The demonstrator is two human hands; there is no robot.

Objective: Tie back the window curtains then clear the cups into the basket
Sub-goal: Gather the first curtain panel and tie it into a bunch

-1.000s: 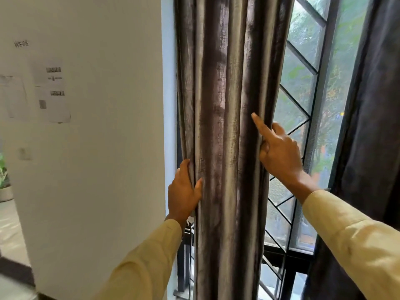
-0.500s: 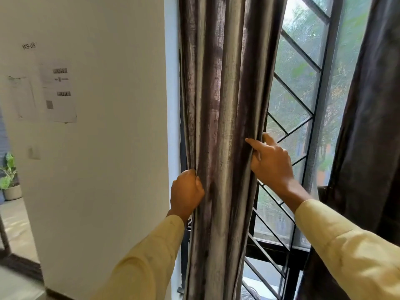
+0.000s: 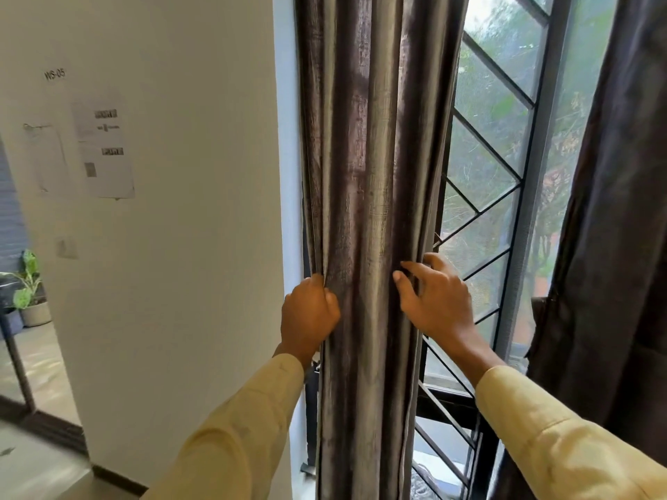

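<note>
Tie-back step, gathering stage: the left hand (image 3: 310,315) clenches the grey-brown curtain (image 3: 368,175) at its wall-side folds, while the right hand (image 3: 438,304), fingers spread, hooks its window-side edge. The bundle hangs between them. Next, I judge, comes a tie, though none is visible.

papers (image 3: 104,149) on white wall (image 3: 187,247) | potted plant (image 3: 29,292) far left

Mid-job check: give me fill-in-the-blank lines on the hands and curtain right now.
The left hand grips the gathered curtain at its ____ edge.
The right hand holds its ____ edge.
Both sleeves are ____.
The printed sheets hang on the white ____.
Missing: left; right; yellow; wall.
</note>
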